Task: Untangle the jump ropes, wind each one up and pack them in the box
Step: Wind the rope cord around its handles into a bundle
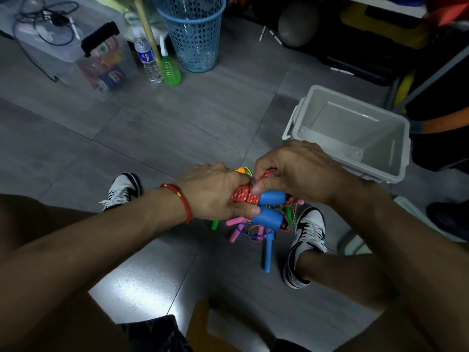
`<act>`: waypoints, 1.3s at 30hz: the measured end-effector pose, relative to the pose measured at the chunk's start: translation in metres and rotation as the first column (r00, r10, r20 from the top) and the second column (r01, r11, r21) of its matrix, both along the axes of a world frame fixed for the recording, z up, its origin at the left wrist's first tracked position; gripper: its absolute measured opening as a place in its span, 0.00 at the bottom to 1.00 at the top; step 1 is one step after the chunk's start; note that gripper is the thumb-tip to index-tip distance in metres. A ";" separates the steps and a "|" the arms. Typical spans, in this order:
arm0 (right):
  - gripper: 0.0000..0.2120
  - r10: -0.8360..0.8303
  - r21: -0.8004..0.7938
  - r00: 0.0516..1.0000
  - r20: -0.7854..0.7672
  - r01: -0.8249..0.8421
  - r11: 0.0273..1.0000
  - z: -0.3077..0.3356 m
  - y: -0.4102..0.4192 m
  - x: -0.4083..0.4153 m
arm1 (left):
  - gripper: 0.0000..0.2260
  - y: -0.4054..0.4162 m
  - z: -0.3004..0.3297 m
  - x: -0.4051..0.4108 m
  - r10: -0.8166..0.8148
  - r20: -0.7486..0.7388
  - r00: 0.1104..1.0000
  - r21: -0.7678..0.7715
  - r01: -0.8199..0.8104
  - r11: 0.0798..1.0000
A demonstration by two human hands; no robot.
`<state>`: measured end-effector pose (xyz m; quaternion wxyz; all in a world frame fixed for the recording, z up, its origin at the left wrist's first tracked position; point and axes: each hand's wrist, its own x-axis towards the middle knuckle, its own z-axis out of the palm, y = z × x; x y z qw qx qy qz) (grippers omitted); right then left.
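**Fingers of both hands on a wound red rope bundle, above the floor**

Fingers (250,209) of the left hand (213,194) curl round a red jump rope (242,195), woven cord flecked white, wound into a tight bundle. Thumb lies along its underside. Right hand (297,171) pinches the cord at the bundle's upper end, thumb and forefinger closed on a strand.

Two blue handles (270,207), smooth matte, rounded cylinders, lie side by side and stick out of the bundle toward lower right. Bundle's long axis runs upper left to lower right, roughly level, held between the knees.

Beneath the hands, on the floor, a tangle of other ropes (253,231): thin coloured cords, pink, green and blue slim plastic handles pointing various ways; one blue handle (268,255) points toward the camera.

Box (355,133): pale grey plastic, rectangular, open top, rounded rim, side latch; stands on the floor to the right, just beyond the right hand.

Floor (152,138): large grey tiles, faint wood-grain, glossy glare near the camera. Red cord bracelet (186,207) on left wrist. Black-and-white sneakers (307,240). Far side: blue perforated bin (194,34), water bottle (147,59), green spray bottle (170,71), clear lidded tub (76,41). Room dim.
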<state>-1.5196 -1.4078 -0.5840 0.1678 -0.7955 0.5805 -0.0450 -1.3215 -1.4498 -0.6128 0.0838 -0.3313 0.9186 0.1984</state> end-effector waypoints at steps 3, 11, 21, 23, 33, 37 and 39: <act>0.17 0.022 0.086 0.999 0.048 -0.026 0.996 0.000 -0.005 -0.003 | 0.20 0.004 0.005 -0.001 -0.069 -0.052 0.996 -0.012 0.068 0.998; 0.07 -0.104 0.461 0.863 0.495 -0.159 0.873 -0.002 -0.010 -0.025 | 0.21 0.014 0.012 0.009 -0.253 -0.365 0.896 0.146 0.324 0.935; 0.17 -0.560 0.644 0.389 0.732 -0.126 0.755 -0.047 0.018 0.000 | 0.08 0.001 0.012 0.023 0.730 -0.399 0.555 0.912 0.159 0.377; 0.17 -0.535 0.621 0.458 0.710 -0.048 0.782 -0.045 0.018 0.004 | 0.05 -0.001 0.007 0.023 0.779 -0.317 0.541 0.943 0.097 0.317; 0.19 -0.467 0.428 0.811 0.353 0.304 0.851 -0.049 0.019 0.022 | 0.11 -0.006 -0.031 0.020 0.733 -0.321 0.599 0.769 -0.287 0.572; 0.16 -0.543 0.418 0.766 0.344 0.392 0.819 -0.043 0.021 0.038 | 0.13 -0.007 -0.042 0.012 0.746 -0.332 0.578 0.673 -0.409 0.616; 0.15 -0.566 0.401 0.744 0.356 0.425 0.812 -0.043 0.021 0.044 | 0.15 -0.007 -0.047 0.009 0.753 -0.352 0.556 0.635 -0.449 0.628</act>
